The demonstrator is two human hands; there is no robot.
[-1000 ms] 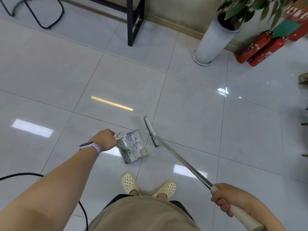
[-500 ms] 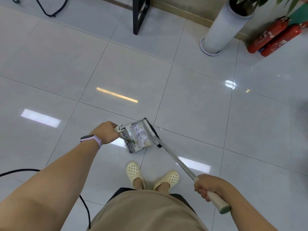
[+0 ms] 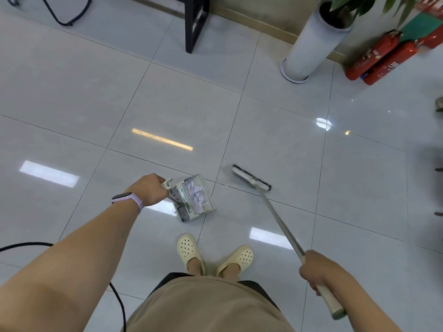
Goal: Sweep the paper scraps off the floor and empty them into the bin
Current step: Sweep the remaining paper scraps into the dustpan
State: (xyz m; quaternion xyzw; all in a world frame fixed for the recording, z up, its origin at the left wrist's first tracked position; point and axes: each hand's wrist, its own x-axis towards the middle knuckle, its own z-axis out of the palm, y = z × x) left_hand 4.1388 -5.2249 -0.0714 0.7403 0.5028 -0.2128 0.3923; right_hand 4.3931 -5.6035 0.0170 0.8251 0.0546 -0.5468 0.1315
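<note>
A grey dustpan (image 3: 206, 200) rests on the tiled floor just ahead of my feet, with several white paper scraps (image 3: 196, 192) lying inside it. My left hand (image 3: 149, 189) grips the dustpan's handle at its left end. The broom head (image 3: 251, 177) stands on the floor to the right of the pan, apart from it. Its long pole (image 3: 278, 219) runs back to my right hand (image 3: 318, 271), which grips it near the top. A tiny white speck (image 3: 225, 187) lies between pan and broom. No bin is in view.
A tall white planter (image 3: 309, 44) and red fire extinguishers (image 3: 383, 58) stand at the back right by the wall. A black furniture leg (image 3: 194, 22) is at the back centre. A black cable (image 3: 115, 291) trails on the floor at lower left.
The broom head was against the dustpan's mouth half a second ago; it has now swung away to the right. The dustpan stays in place with the scraps inside.
</note>
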